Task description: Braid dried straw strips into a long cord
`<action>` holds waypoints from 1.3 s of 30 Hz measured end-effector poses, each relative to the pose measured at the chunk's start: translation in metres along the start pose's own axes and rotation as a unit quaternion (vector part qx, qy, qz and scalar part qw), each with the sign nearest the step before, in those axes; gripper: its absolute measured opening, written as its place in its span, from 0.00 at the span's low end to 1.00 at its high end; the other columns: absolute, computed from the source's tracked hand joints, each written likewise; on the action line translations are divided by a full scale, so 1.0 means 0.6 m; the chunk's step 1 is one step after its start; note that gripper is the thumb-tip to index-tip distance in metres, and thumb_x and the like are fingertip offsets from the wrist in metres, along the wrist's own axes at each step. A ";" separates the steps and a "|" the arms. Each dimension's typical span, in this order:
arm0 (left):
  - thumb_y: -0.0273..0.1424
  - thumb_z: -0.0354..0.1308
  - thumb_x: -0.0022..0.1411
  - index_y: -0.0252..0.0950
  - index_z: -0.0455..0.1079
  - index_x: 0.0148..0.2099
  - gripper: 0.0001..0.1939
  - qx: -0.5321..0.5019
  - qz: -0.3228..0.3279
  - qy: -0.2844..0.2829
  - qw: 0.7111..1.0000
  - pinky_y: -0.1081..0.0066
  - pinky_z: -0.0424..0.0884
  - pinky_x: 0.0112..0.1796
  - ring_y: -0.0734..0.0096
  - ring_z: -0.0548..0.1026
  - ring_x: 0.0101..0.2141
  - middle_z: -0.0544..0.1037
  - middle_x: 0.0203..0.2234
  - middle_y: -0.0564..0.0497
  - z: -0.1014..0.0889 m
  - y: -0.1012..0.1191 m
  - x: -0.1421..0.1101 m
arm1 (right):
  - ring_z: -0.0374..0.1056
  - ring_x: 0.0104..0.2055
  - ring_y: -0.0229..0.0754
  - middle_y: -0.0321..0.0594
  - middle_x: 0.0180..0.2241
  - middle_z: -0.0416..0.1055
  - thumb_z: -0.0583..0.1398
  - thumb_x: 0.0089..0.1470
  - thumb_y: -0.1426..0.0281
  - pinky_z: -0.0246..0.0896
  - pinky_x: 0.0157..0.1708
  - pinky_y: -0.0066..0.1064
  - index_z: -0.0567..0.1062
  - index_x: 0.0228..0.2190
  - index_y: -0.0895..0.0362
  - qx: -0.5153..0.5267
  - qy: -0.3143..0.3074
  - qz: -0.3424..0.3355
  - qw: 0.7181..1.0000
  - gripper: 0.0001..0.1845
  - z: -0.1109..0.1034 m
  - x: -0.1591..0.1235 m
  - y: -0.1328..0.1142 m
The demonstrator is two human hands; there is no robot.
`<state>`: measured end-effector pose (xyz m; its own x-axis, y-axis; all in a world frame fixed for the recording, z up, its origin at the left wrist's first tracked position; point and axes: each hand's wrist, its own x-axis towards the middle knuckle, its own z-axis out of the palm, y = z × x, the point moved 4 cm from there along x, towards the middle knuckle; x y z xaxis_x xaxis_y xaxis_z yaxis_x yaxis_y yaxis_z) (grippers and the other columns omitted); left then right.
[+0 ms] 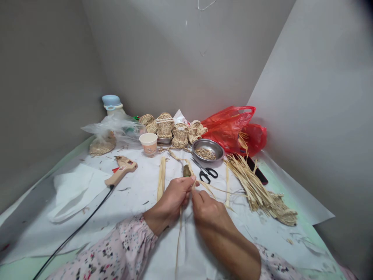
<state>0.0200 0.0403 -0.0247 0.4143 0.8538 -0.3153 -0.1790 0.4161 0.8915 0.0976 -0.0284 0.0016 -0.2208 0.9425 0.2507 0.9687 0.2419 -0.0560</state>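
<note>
Fingers of the left hand (175,192) are pinched, thumb against forefinger, on one pale braid (189,166), whose far end trails toward the back of the table; those of the right hand (208,210) curl in just below, tips hidden, so I cannot tell what they grip. One olive-green piece (186,170) sits beside the braid at the left thumb. A few loose strands (210,186) fan out rightward, uncounted, and one thin strand (178,245) hangs below the hands. Two flat strips lie apart: one left strip (161,179), one right strip (227,186). Beyond the hands are one pair of scissors (208,172), one steel bowl (208,146) of small pieces and one paper cup (149,144). Four woven pieces (164,126) line the back, between one clear bag (125,126) and red plastic (225,128). One glue gun (122,170) lies at left; one bundle of dried fibre (258,184) at right, partly covering one dark flat object (259,173).
</note>
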 end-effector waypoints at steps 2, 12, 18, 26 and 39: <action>0.44 0.58 0.54 0.31 0.66 0.32 0.18 -0.007 0.004 0.014 1.000 0.79 0.41 0.16 0.85 0.46 0.14 0.51 0.12 0.64 -0.003 0.002 0.002 | 0.69 0.28 0.40 0.46 0.31 0.70 0.51 0.49 0.83 0.62 0.26 0.28 0.70 0.37 0.62 0.031 -0.035 -0.005 0.999 0.15 -0.006 -0.001 -0.002; 0.41 0.57 0.55 0.31 0.66 0.31 0.16 0.006 -0.002 -0.029 1.000 0.79 0.39 0.15 0.85 0.44 0.14 0.49 0.12 0.64 -0.010 0.005 0.007 | 0.68 0.28 0.37 0.37 0.28 0.76 0.53 0.56 0.66 0.57 0.30 0.26 0.77 0.30 0.54 0.199 -0.047 0.052 0.977 0.13 -0.130 0.019 0.083; 0.41 0.58 0.55 0.31 0.66 0.31 0.15 0.023 -0.014 -0.035 0.999 0.79 0.39 0.15 0.85 0.43 0.14 0.49 0.13 0.64 -0.014 0.000 0.012 | 0.69 0.30 0.44 0.45 0.29 0.75 0.54 0.54 0.63 0.54 0.27 0.30 0.77 0.28 0.57 0.009 -0.068 0.210 0.975 0.15 -0.092 0.052 0.214; 0.42 0.59 0.53 0.32 0.66 0.29 0.16 0.036 -0.012 -0.049 0.998 0.79 0.40 0.15 0.85 0.44 0.14 0.49 0.13 0.64 -0.013 0.002 0.011 | 0.69 0.27 0.45 0.50 0.26 0.74 0.58 0.47 0.56 0.53 0.24 0.31 0.77 0.24 0.60 0.030 -0.190 0.208 0.959 0.19 -0.012 0.055 0.245; 0.40 0.58 0.54 0.32 0.67 0.30 0.15 0.046 -0.022 -0.046 0.998 0.78 0.39 0.15 0.84 0.44 0.15 0.49 0.13 0.64 -0.012 0.002 0.008 | 0.69 0.25 0.36 0.36 0.24 0.72 0.56 0.52 0.64 0.64 0.26 0.26 0.67 0.30 0.56 0.512 -0.018 0.197 0.836 0.07 -0.098 0.059 0.200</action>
<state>0.0154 0.0471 -0.0272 0.5014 0.8009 -0.3273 -0.0779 0.4185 0.9049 0.2128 0.0202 0.0606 0.0711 0.9974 -0.0111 0.3651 -0.0363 -0.9302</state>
